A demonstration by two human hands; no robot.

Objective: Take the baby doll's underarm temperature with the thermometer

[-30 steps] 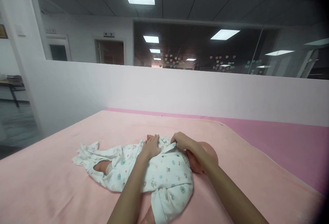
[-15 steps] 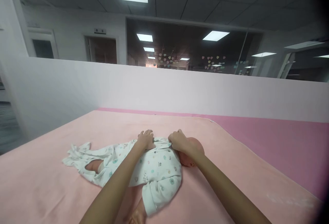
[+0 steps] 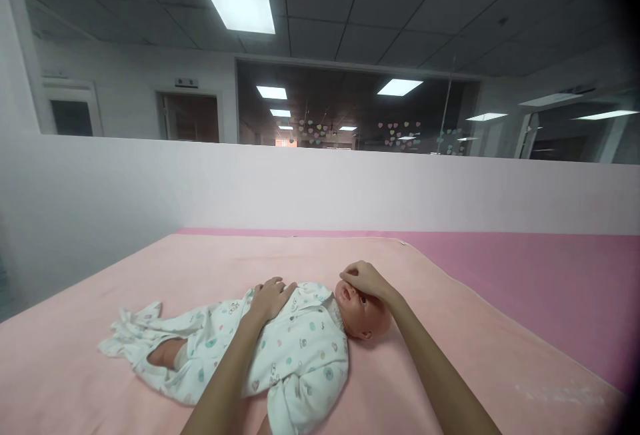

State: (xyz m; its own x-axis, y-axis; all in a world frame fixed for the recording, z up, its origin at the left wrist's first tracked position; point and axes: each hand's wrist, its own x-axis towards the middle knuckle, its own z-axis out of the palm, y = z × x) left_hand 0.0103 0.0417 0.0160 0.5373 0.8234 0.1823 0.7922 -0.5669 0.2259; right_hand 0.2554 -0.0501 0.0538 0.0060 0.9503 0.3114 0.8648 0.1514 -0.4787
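A baby doll [image 3: 361,315] lies on its back across the mat, head to the right. It wears white printed footed pajamas [image 3: 305,335]. My left hand [image 3: 271,299] rests flat on the doll's belly over the cloth, fingers spread. Over the upper side of the doll's face, my right hand [image 3: 366,278] is loosely curled with its fingers together; nothing shows in it, and it covers part of the face. A bare leg [image 3: 167,354] shows through a gap in the pajama leg. The sleeve nearest me [image 3: 300,398] runs toward the bottom edge.
Under the doll, a peach-coloured sheet [image 3: 450,335] covers a pink mat [image 3: 525,275]. A low white partition [image 3: 350,192] stands behind the mat. Beyond it are a doorway [image 3: 190,117], a large window with heart stickers, and ceiling lights [image 3: 237,2].
My right hand has let go of the pajama collar and moved right, over the doll's face. My left hand stays on the belly. The camera view has tilted upward, so things appear lower.
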